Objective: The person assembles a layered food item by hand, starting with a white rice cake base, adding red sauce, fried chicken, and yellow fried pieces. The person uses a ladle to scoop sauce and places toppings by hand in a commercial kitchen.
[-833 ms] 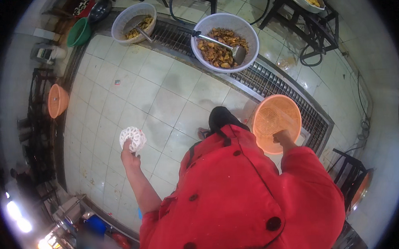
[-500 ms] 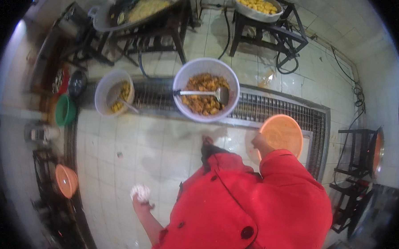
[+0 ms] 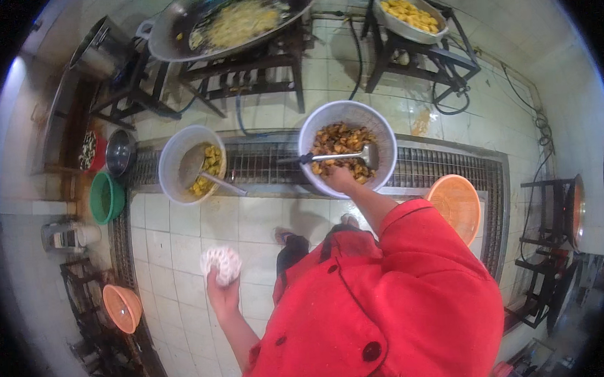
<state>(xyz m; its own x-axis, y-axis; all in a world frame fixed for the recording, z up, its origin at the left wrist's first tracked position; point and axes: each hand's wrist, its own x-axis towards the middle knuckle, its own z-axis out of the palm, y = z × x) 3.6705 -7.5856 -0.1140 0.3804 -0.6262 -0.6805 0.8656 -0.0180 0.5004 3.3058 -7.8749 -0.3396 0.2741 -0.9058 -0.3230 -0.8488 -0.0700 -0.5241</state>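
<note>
My left hand [image 3: 223,291] is closed round a round white bundle [image 3: 222,265] with a knobbly, net-like surface; I cannot make out its kind. It is held out over the tiled floor. My right hand [image 3: 341,179] reaches over the near rim of a large white tub [image 3: 386,135], down to the browned food pieces [image 3: 340,138] inside. Its fingertips are hidden there, so their grip cannot be made out. Across the food, just beyond that hand, lies a metal spatula [image 3: 344,154] with a dark handle end.
A white tub [image 3: 168,169] with yellow pieces and a ladle [image 3: 214,182] stands left on the floor grate [image 3: 264,164]. Orange basket [image 3: 454,205] sits right. Beyond are a big wok [image 3: 174,49] of frying food and a pan [image 3: 406,32] of yellow pieces on metal stands.
My right hand has left the orange basket and moved left into the tub of browned food. My left hand still holds the white bundle. The view has shifted.
</note>
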